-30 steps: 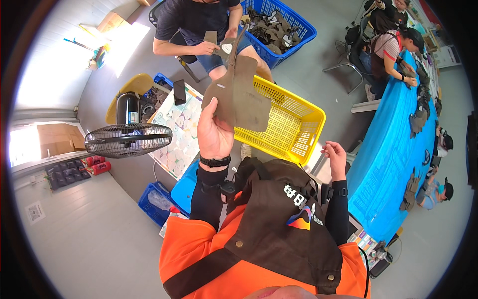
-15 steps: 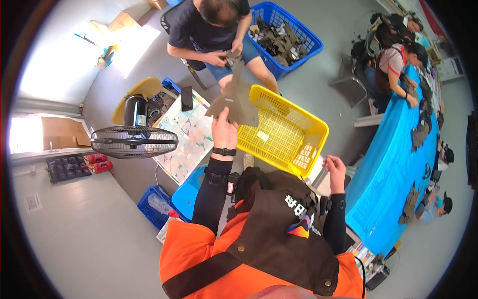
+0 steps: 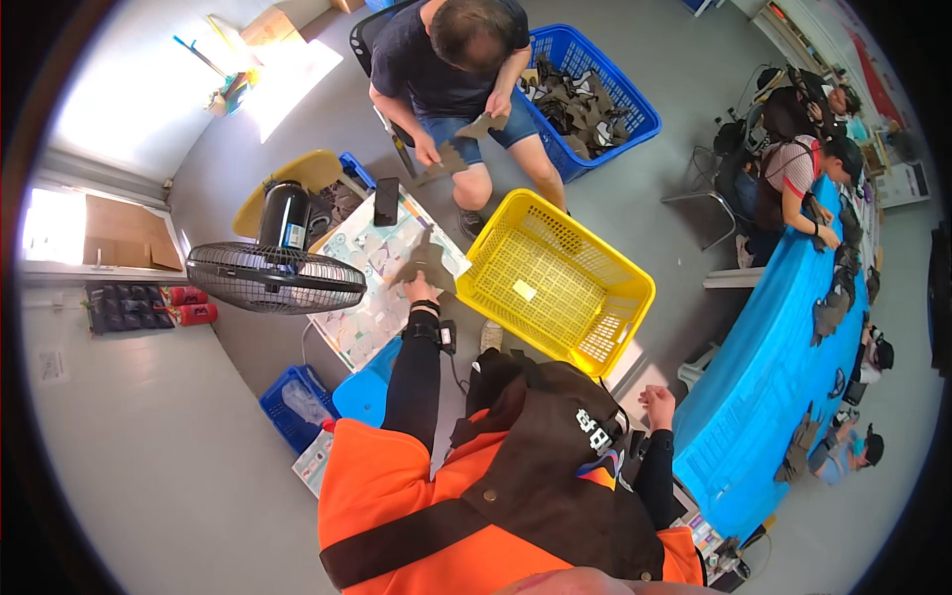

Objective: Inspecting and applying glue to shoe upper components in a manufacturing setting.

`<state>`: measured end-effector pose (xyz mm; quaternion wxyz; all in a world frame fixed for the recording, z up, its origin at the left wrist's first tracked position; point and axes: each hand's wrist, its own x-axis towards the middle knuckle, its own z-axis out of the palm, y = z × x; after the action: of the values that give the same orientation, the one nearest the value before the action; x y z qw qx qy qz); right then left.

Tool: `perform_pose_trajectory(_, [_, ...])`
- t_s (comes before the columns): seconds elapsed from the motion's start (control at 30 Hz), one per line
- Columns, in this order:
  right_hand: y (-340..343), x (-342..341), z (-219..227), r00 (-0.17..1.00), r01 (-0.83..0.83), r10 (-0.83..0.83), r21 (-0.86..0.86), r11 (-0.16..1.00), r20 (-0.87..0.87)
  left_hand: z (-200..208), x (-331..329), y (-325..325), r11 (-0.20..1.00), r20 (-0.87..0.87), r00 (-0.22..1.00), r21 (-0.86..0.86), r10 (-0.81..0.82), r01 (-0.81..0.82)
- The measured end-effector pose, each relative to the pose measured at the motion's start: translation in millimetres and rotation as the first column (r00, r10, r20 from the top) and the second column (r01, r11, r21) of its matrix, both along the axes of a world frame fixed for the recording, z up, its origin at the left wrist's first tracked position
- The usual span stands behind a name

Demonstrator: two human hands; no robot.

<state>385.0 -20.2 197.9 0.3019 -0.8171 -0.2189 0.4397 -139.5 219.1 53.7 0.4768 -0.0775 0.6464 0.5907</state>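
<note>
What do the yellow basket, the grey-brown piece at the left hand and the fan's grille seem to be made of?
Yellow basket: likely moulded plastic, faintly glossy, given its even colour and perforated walls.
Grey-brown piece: thin, matte sheet, perhaps fabric or leather; its dull face leaves that open.
Fan grille: probably dark metal wire, from its slim ribs, though plastic is possible.

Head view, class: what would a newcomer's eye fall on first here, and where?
First, probably, the yellow perforated basket near the centre, then the long blue-covered table running down the right. To the basket's left, the person's left hand touches a flat brown cutout over a patterned tabletop, beside a black fan.
</note>
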Motion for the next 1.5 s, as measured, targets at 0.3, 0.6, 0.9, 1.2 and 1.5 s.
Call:
perform_pose_trajectory(0.3, [-38.5,8.5,-11.8,0.999,0.045,-0.042,-0.203,0.978,0.019,-140.7,-102.3,-26.1,0.919,-0.516,0.846,-0.385,-0.134,-0.09])
perform_pose_trajectory(0.6, [-46.4,4.5,-28.9,0.997,0.039,-0.052,-0.223,0.974,-0.055,-109.8,-53.0,-151.1,0.841,0.375,0.848,-0.248,-0.374,0.48])
perform_pose_trajectory(0.9, [-23.1,41.0,-57.0,0.999,0.044,-0.043,-0.139,0.989,0.01,-37.0,8.7,-167.3,0.584,0.322,0.705,-0.401,-0.632,0.706])
perform_pose_trajectory(1.2, [0.1,32.1,-77.5,0.992,0.054,-0.057,-0.032,0.998,-0.113,-17.3,19.2,-131.4,0.512,0.206,0.62,-0.402,-0.757,0.759])
perform_pose_trajectory(1.5, [-14.1,25.7,-88.1,0.992,0.007,-0.025,-0.139,0.99,-0.126,-11.4,28.9,-113.8,0.49,0.19,0.58,-0.368,-0.792,0.79])
